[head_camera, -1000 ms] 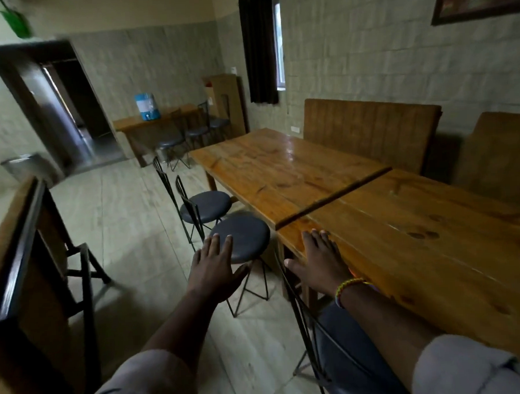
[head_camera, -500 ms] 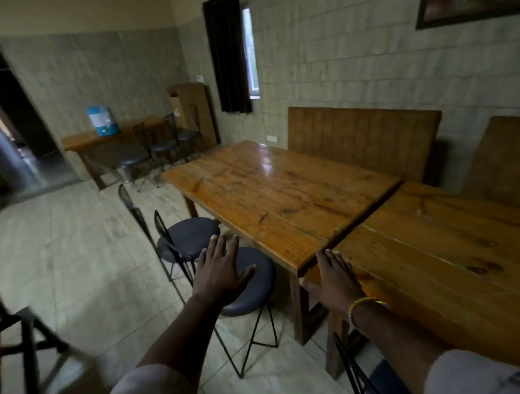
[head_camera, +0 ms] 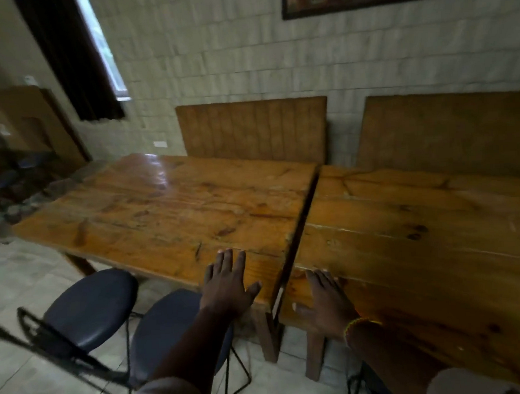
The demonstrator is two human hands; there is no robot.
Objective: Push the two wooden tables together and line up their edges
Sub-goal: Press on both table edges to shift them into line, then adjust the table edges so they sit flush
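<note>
Two wooden tables stand side by side with a narrow dark gap between them. The left table sits slightly higher and its near edge juts a little further toward me than that of the right table. My left hand is spread flat over the near right corner of the left table, fingers apart. My right hand lies flat on the near left corner of the right table, thumb over its edge. Neither hand grips anything.
Two dark round-seated metal chairs stand at the left table's near side. Two wooden bench backs line the tiled wall behind the tables. A curtained window is at the far left.
My view has swung right to face the tables square on. My left hand has moved from above the chair seat onto the left table's corner. My right hand stays on the right table's corner.
</note>
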